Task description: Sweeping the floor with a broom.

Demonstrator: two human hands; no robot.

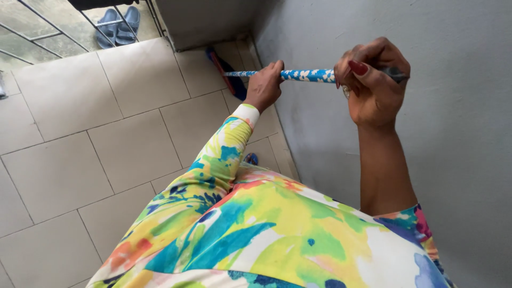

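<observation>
Gripping a long blue pole patterned with white flowers (306, 75), the right hand (373, 80) is closed around its upper end at two o'clock, while the left hand (264, 85) is wrapped lower down. Its broom head (226, 72) is seen at twelve o'clock, on the beige tiled floor (80, 160) in the corner beside the grey wall (453, 160). Sweeping seems in hand; a steady pull away from the corner would be called for.

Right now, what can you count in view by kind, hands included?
Hands: 2, left hand and right hand, both gripping the handle
Blue floral broom handle: 1
Broom head on the tile floor by the wall: 1
Blue slippers beyond the railing: 2
Total: 6
</observation>
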